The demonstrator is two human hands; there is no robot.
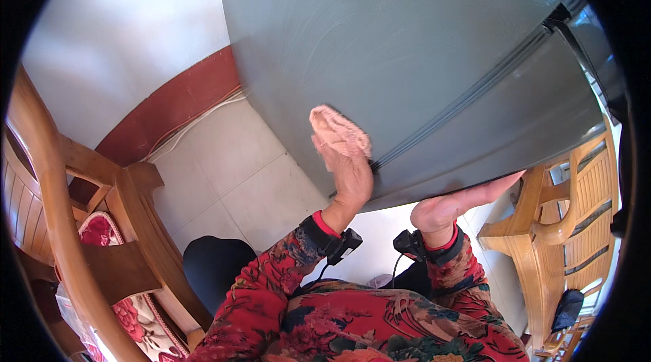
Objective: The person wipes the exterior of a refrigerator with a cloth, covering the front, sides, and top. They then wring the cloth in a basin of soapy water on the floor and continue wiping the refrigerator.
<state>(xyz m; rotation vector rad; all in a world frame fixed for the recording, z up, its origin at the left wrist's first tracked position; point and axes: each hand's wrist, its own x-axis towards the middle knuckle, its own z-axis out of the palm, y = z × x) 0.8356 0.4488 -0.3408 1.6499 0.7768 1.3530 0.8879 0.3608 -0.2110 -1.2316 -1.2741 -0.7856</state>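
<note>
A large grey, glossy appliance, seemingly a refrigerator (pixel 386 46), fills the view's upper middle and right, with faint curved streaks on its side. A dark gasket-like seam (pixel 457 107) separates that side from its door (pixel 508 123). Near the lower end of the seam, my left hand (pixel 348 168) holds a folded pinkish-orange cloth (pixel 338 130) against the side panel. My right hand (pixel 457 204) lies along the door's lower edge in the picture, palm upward, its fingers partly hidden by the door. Whether it grips the door is not visible.
At the left stands a wooden armchair or bench (pixel 86 240) with a floral cushion (pixel 137 316). Another slatted wooden bench (pixel 549 229) is at the right. White cables (pixel 193 123) run along the red base of the wall (pixel 173 97), above the tiled floor (pixel 229 173).
</note>
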